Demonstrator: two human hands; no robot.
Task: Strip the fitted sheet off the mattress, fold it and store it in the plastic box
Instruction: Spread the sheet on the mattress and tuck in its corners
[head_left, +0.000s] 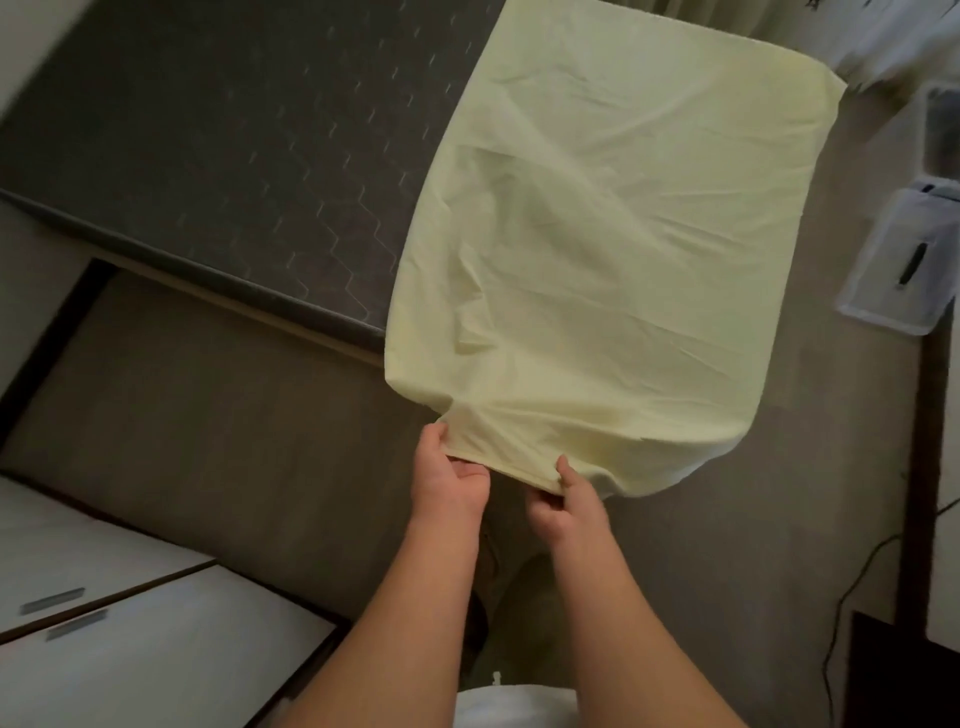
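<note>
Currently both hands — left hand (451, 480), right hand (563, 501) — pinch the sheet's (597, 260) near hem; it lies over the mattress (218, 145) end (light, limp) — grip corners.

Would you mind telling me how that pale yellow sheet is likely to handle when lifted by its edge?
The sheet looks floppy: it creases and sags between the left hand and right hand. Probably light, since fingertip pinches hold it.
</note>
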